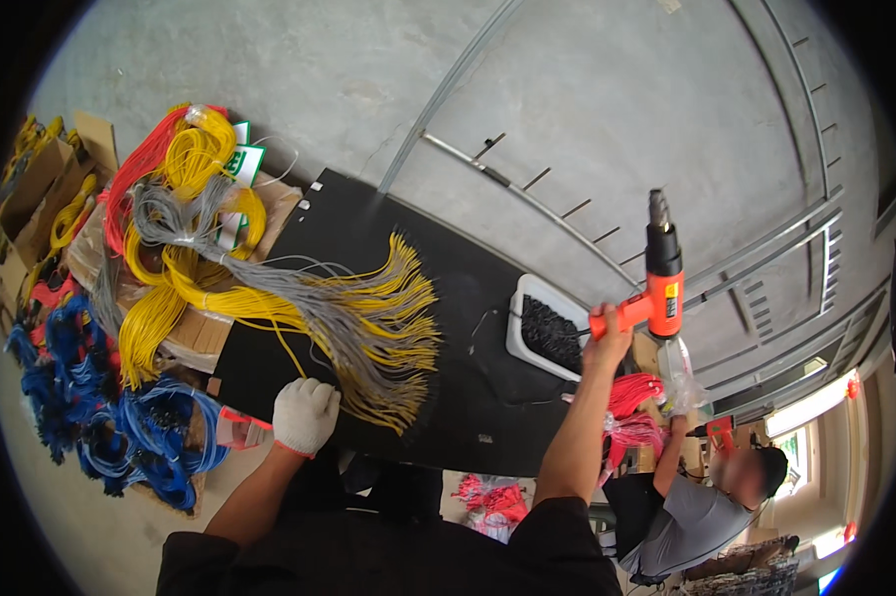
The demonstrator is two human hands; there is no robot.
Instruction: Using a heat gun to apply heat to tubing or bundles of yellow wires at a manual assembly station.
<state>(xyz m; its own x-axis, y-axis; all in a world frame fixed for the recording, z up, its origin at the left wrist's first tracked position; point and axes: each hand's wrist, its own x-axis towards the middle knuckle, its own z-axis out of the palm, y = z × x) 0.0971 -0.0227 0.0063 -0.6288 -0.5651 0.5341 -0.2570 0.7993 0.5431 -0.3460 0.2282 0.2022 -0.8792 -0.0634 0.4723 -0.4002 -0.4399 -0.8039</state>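
Note:
My right hand [610,341] is closed round the handle of an orange and black heat gun [663,288], raised over the table's right end with its metal nozzle pointing away from me. My left hand [307,415], in a white knitted glove, is closed at the table's near edge. A single yellow cable [289,348] runs down to its fingers, though the grip itself is partly hidden. Beyond that hand lies a big bundle of grey and yellow cables [339,308], its ends fanned out to the right with small dark tips.
The black table [468,288] holds a white tray [515,333] of small black pieces. Coiled cables [202,149] lie on cartons at left, above blue cable bundles [160,437]. Red cable bundles [634,407] lie at right, near another person [701,526]. Metal rails [537,204] stand beyond.

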